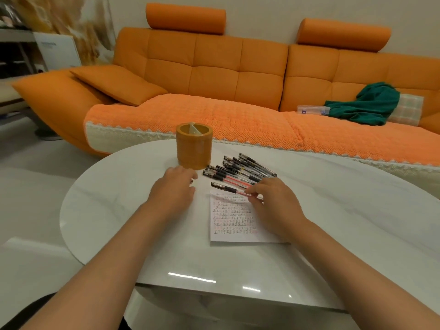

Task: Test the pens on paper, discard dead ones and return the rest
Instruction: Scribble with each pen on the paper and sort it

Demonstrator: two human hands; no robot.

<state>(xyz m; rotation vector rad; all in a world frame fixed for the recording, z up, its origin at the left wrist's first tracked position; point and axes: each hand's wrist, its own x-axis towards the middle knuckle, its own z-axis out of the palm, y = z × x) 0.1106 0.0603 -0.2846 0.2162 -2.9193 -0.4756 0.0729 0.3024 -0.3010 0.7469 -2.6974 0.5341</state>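
An orange cylindrical pen holder (194,146) stands on the white table (119,210). Several capped gel pens (240,169) lie fanned out to its right. Below them lies a sheet of paper (234,225) covered with rows of written marks. My right hand (273,203) rests on the paper's upper right part, and its fingertips pinch one red-ink pen (226,188) that lies across the sheet's top edge. My left hand (175,189) hovers palm down just in front of the holder, with loosely curled fingers and nothing in it.
An orange sofa (214,75) runs along the far side of the table. On its seat lie a clear plastic box (312,110) and a green cloth (371,104). The table's near edge (214,289) is close to my body.
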